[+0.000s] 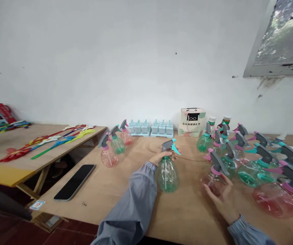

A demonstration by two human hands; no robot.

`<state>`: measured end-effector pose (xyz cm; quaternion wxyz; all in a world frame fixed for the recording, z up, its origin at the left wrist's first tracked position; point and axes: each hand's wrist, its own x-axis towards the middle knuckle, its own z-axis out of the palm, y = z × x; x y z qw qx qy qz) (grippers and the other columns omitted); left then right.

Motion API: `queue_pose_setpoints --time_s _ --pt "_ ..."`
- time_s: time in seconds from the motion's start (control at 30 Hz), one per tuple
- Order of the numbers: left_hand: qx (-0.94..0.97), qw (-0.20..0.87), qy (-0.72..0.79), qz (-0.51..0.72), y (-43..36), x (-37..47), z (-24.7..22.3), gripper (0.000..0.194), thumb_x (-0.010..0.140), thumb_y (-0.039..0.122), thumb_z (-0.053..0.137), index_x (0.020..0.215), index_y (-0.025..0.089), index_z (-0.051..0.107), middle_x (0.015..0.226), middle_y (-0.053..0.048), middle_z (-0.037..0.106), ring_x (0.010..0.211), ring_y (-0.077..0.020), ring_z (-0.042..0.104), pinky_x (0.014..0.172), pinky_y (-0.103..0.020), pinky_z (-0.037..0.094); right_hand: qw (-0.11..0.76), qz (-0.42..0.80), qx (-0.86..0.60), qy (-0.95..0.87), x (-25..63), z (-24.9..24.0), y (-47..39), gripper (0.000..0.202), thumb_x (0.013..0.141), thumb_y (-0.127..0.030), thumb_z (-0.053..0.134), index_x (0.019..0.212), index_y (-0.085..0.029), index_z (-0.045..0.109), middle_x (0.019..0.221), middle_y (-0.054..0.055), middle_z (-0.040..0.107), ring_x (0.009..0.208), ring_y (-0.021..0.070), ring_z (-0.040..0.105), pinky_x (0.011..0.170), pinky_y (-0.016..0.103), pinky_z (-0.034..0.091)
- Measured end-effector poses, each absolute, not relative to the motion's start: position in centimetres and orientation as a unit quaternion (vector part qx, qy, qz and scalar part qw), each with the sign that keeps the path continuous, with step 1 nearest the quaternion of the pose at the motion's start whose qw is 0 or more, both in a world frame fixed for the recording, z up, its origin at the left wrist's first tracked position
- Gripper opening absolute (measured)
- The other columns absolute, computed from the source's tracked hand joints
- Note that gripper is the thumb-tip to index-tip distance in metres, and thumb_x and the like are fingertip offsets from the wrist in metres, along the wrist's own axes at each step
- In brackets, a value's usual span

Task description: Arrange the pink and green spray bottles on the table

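In the middle of the table stands a green spray bottle (168,175) with a grey head and a turquoise trigger. My left hand (160,157) is closed round its neck, just under the spray head. At the right, my right hand (224,197) has its fingers curled round the body of a pink spray bottle (211,182) with a grey and pink head. That bottle stands at the front of a group of similar bottles, among them a green one (256,172) and a large pink one (276,197).
Three spray bottles, including a pink one (108,157), stand at the left near a black phone (75,182). Pale blue ice-pop moulds (161,129) and a paper bag (191,123) line the wall. A second table (44,129) holds colourful flower-shaped pieces.
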<state>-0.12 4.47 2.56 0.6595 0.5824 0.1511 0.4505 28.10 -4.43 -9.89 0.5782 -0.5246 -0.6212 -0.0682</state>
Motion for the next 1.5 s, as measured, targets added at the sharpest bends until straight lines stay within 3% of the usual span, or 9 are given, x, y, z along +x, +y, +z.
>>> queue_pose_setpoints --time_s 0.17,0.4,0.67,0.87,1.07,1.23,1.37,1.5 --pt "0.590 0.670 0.163 0.420 4.7 0.2 2.6 0.048 0.062 0.036 0.076 0.104 0.014 0.068 0.109 -0.013 0.071 0.060 -0.0106 0.061 0.085 -0.037 0.051 0.557 -0.047 -0.507 -0.657 25.9 -8.9 0.6 0.085 0.077 -0.068 0.061 0.136 -0.011 0.038 0.123 0.020 0.051 0.115 0.0351 0.053 0.099 0.055 0.044" --pt "0.587 0.660 0.198 0.426 4.8 0.7 2.0 0.045 0.059 0.033 0.075 0.099 0.012 0.069 0.100 -0.013 0.074 0.058 -0.0127 0.062 0.066 -0.030 0.050 0.582 -0.030 -0.494 -0.646 24.3 -8.6 3.5 0.081 0.077 -0.061 0.064 0.136 -0.013 0.037 0.129 0.019 0.050 0.121 0.0334 0.050 0.105 0.055 0.039" --pt "0.592 0.648 0.190 0.440 4.4 0.5 2.0 0.033 0.055 0.034 0.076 0.078 0.013 0.064 0.069 -0.005 0.068 0.051 -0.0132 0.060 0.053 -0.026 0.046 0.585 -0.024 -0.473 -0.658 24.6 -8.9 3.3 0.081 0.079 -0.057 0.066 0.141 -0.014 0.035 0.132 0.019 0.049 0.123 0.0321 0.049 0.106 0.054 0.038" --pt "0.631 0.630 0.179 0.415 4.4 0.6 2.2 0.038 0.059 0.032 0.074 0.090 0.012 0.066 0.082 -0.008 0.072 0.055 -0.0126 0.061 0.062 -0.029 0.050 0.591 -0.031 -0.454 -0.666 24.6 -9.0 3.4 0.078 0.081 -0.052 0.068 0.142 -0.015 0.035 0.132 0.019 0.049 0.123 0.0312 0.049 0.106 0.054 0.039" --pt "0.606 0.630 0.218 0.434 4.7 0.6 1.9 0.034 0.056 0.035 0.072 0.080 0.012 0.065 0.073 -0.007 0.070 0.052 -0.0129 0.060 0.055 -0.026 0.046 0.591 -0.029 -0.458 -0.664 24.6 -9.1 3.4 0.080 0.081 -0.053 0.068 0.142 -0.015 0.035 0.132 0.019 0.049 0.122 0.0320 0.050 0.104 0.055 0.041" --pt "0.606 0.627 0.210 0.441 4.4 0.5 2.2 0.040 0.057 0.030 0.072 0.093 0.013 0.067 0.086 -0.009 0.073 0.062 -0.0148 0.064 0.062 -0.028 0.050 0.587 -0.025 -0.457 -0.668 24.7 -9.2 3.3 0.079 0.081 -0.052 0.067 0.142 -0.015 0.034 0.133 0.019 0.049 0.123 0.0313 0.050 0.106 0.054 0.039" --pt "0.597 0.627 0.229 0.444 4.4 0.4 2.1 0.031 0.055 0.030 0.070 0.079 0.011 0.066 0.075 -0.007 0.070 0.054 -0.0137 0.061 0.061 -0.029 0.049 0.585 -0.027 -0.456 -0.670 24.8 -9.1 3.3 0.079 0.081 -0.052 0.067 0.143 -0.015 0.034 0.134 0.019 0.048 0.124 0.0317 0.049 0.106 0.055 0.040" --pt "0.598 0.635 0.211 0.440 4.4 0.5 2.0 0.041 0.057 0.029 0.071 0.093 0.012 0.068 0.091 -0.011 0.073 0.073 -0.0188 0.067 0.065 -0.029 0.051 0.589 -0.032 -0.451 -0.669 24.8 -9.1 3.3 0.079 0.081 -0.052 0.067 0.142 -0.014 0.035 0.132 0.019 0.049 0.123 0.0320 0.050 0.105 0.055 0.041"
